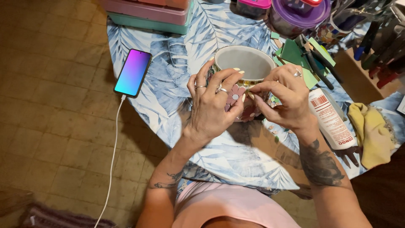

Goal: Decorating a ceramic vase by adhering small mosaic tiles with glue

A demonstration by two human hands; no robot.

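Hands meet around a round pot (244, 63) that stands on the table (211, 156), near the middle of its leaf-patterned cloth. The pot is grey inside and open at the top, and its outer wall carries a mosaic of small pieces, among them a pink flower (234, 96) with a pale centre. The left hand (213, 103) wraps the near left side of the pot, fingers curled over the wall and one fingertip reaching the rim, so it grasps the pot. The right hand (284, 95) comes in from the other side with thumb and forefinger pinched together just beside the flower, pressed against the mosaic; they may hold a tiny piece, but it is too small to make out. Both hands cover most of the pot's near wall, and its base is hidden behind them.

A white bottle (331, 120) lies on its side just right of the right wrist, with a yellow cloth (371, 131) beyond it. Green tile pieces (295, 52) and dark-handled pliers (316, 63) lie behind the right hand. A phone (133, 72) with a lit purple screen rests at the table's left edge, a white cable (113, 156) hanging from it. Stacked boxes (147, 12) and a purple-lidded jar (299, 14) are cut off at the top.
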